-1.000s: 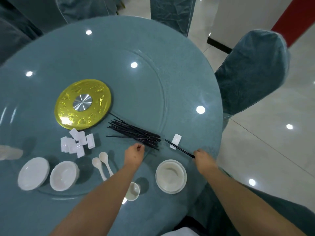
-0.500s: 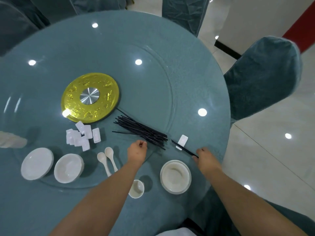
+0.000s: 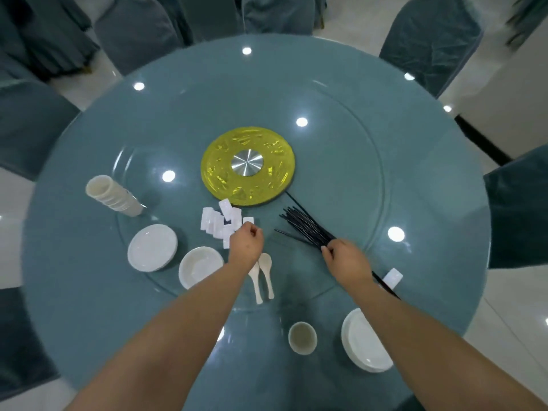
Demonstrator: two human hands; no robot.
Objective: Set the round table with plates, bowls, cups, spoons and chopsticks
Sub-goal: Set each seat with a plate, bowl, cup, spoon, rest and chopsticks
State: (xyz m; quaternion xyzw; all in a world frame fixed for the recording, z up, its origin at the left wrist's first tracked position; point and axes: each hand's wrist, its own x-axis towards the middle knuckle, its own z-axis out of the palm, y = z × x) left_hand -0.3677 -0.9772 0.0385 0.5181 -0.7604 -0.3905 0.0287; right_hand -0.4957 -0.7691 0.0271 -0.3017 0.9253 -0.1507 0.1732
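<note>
**Both hands at the supply piles**

The left hand (image 3: pixel 246 244) curled over the white rests (image 3: pixel 221 223), seemingly pinching one; the right hand (image 3: pixel 345 258) gripped the near ends of the chopsticks (image 3: pixel 305 229). One setting (plate (image 3: pixel 363 344), cup (image 3: pixel 302 338)) sat by the bench (image 3: pixel 415 161) edge, so stock stayed central. The far half lay open

Head view (steeply downward) over table (image 3: pixel 415 179)
</note>
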